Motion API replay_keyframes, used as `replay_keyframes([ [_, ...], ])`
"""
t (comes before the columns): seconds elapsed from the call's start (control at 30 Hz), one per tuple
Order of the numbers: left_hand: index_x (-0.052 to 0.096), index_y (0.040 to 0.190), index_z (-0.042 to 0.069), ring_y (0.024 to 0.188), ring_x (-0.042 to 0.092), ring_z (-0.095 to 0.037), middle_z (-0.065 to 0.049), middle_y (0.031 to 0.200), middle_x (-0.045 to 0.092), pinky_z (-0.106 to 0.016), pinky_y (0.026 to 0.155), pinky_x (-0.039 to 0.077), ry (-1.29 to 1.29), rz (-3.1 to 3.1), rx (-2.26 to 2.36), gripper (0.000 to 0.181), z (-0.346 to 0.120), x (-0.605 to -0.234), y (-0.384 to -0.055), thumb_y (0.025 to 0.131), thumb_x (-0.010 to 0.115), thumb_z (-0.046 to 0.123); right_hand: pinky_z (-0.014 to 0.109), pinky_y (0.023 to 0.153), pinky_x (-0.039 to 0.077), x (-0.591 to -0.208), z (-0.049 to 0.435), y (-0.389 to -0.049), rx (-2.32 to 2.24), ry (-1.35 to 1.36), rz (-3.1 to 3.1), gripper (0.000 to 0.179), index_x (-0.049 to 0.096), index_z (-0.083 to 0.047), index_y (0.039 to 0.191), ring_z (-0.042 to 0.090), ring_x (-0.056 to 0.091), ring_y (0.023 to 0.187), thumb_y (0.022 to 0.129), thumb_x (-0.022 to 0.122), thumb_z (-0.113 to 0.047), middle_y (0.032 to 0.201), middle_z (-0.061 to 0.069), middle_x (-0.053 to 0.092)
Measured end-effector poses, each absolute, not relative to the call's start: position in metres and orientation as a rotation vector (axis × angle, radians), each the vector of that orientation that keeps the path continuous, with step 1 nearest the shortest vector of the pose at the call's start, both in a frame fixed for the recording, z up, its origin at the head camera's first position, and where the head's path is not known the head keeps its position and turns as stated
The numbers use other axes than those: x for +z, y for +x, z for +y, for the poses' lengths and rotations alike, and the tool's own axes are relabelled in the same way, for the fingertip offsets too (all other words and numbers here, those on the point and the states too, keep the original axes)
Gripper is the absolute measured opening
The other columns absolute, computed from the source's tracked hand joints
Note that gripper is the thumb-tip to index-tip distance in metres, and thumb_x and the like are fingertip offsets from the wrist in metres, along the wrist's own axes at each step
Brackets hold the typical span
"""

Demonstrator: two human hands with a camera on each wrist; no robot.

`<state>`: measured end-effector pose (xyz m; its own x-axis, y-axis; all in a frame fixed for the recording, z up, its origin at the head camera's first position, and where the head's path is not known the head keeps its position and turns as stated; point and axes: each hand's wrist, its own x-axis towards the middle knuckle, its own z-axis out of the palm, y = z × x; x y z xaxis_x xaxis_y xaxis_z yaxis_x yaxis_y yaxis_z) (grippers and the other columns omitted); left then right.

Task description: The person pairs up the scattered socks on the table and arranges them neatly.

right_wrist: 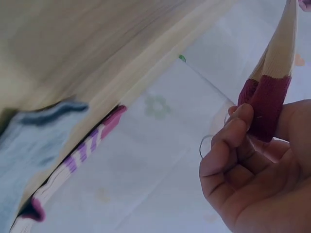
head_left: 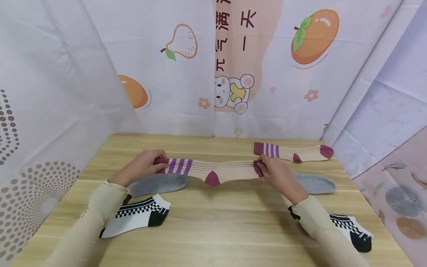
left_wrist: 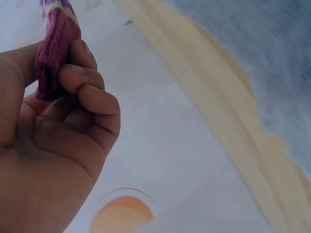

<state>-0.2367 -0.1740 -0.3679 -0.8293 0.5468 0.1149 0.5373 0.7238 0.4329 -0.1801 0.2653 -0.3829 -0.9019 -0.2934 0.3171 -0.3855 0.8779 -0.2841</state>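
A cream sock (head_left: 233, 170) with purple stripes, a maroon heel, toe and cuff is stretched level between both hands over the table. My left hand (head_left: 146, 167) pinches its maroon cuff (left_wrist: 53, 53), thumb on one side and curled fingers on the other. At the opposite end my right hand (head_left: 277, 174) pinches the maroon toe (right_wrist: 269, 102). Behind the right hand lies a matching striped sock (head_left: 287, 151), flat on the wood. Grey socks (head_left: 163, 184) lie partly behind each forearm, the second grey sock (head_left: 315, 183) at right.
White-and-black checkered ankle socks lie nearer the front, one sock (head_left: 136, 217) beside the left forearm and another sock (head_left: 353, 230) partly under the right sleeve. The wooden table (head_left: 227, 230) ends at a printed white curtain (head_left: 186, 81) at the back, with more cloth on both sides.
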Motion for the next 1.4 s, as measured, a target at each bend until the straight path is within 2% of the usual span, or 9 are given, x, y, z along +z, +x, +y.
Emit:
replay_keyframes([
  [0.37, 0.066, 0.094, 0.009, 0.069, 0.053, -0.011, 0.002, 0.079, 0.062, -0.027, 0.059, 0.047, 0.975, 2.861, 0.773, 0.007, -0.148, -0.371, -0.213, 0.092, 0.072, 0.013, 0.035, 0.063, 0.05, -0.379, 0.291, -0.147, 0.53, 0.507, -2.749, 0.006, 0.064, -0.006, 0.094, 0.015, 0.056, 0.069, 0.095, 0.063, 0.0, 0.083, 0.004, 0.064],
  [0.5, 0.065, 0.094, 0.009, 0.068, 0.051, -0.011, 0.002, 0.079, 0.061, -0.027, 0.059, 0.045, 0.954, 2.853, 0.736, 0.009, -0.141, -0.373, -0.204, 0.091, 0.073, 0.013, 0.029, 0.059, 0.048, -0.373, 0.296, -0.136, 0.52, 0.52, -2.802, 0.007, 0.065, -0.008, 0.091, 0.01, 0.052, 0.064, 0.093, 0.067, -0.002, 0.077, -0.001, 0.063],
  [0.73, 0.062, 0.09, 0.013, 0.064, 0.05, -0.009, 0.005, 0.075, 0.058, -0.025, 0.055, 0.045, 0.97, 2.773, 0.716, 0.009, -0.128, -0.363, -0.19, 0.092, 0.071, 0.012, 0.023, 0.055, 0.042, -0.357, 0.3, -0.122, 0.526, 0.58, -2.883, 0.022, 0.06, -0.015, 0.077, 0.004, 0.045, 0.056, 0.093, 0.067, -0.002, 0.063, -0.011, 0.05],
  [0.93, 0.056, 0.093, 0.015, 0.066, 0.053, -0.011, 0.004, 0.078, 0.057, -0.026, 0.057, 0.048, 0.978, 2.679, 0.68, 0.017, -0.112, -0.359, -0.177, 0.091, 0.072, 0.011, 0.023, 0.053, 0.039, -0.354, 0.306, -0.113, 0.417, 0.624, -2.931, 0.022, 0.06, -0.015, 0.076, 0.005, 0.042, 0.055, 0.089, 0.071, -0.002, 0.063, -0.011, 0.048],
  [1.03, 0.055, 0.094, 0.016, 0.069, 0.054, -0.011, 0.005, 0.081, 0.058, -0.027, 0.059, 0.049, 0.996, 2.624, 0.663, 0.019, -0.104, -0.365, -0.173, 0.09, 0.073, 0.013, 0.022, 0.052, 0.04, -0.354, 0.311, -0.108, 0.372, 0.657, -2.984, 0.018, 0.063, -0.014, 0.077, 0.004, 0.043, 0.056, 0.088, 0.072, -0.003, 0.064, -0.011, 0.051],
  [1.4, 0.056, 0.096, 0.016, 0.073, 0.052, -0.01, 0.007, 0.082, 0.056, -0.027, 0.061, 0.047, 1.019, 2.486, 0.545, 0.024, -0.094, -0.375, -0.156, 0.087, 0.078, 0.014, 0.023, 0.056, 0.043, -0.357, 0.31, -0.101, 0.442, 0.765, -3.204, 0.016, 0.064, -0.015, 0.081, 0.004, 0.046, 0.061, 0.09, 0.07, -0.003, 0.068, -0.011, 0.053],
])
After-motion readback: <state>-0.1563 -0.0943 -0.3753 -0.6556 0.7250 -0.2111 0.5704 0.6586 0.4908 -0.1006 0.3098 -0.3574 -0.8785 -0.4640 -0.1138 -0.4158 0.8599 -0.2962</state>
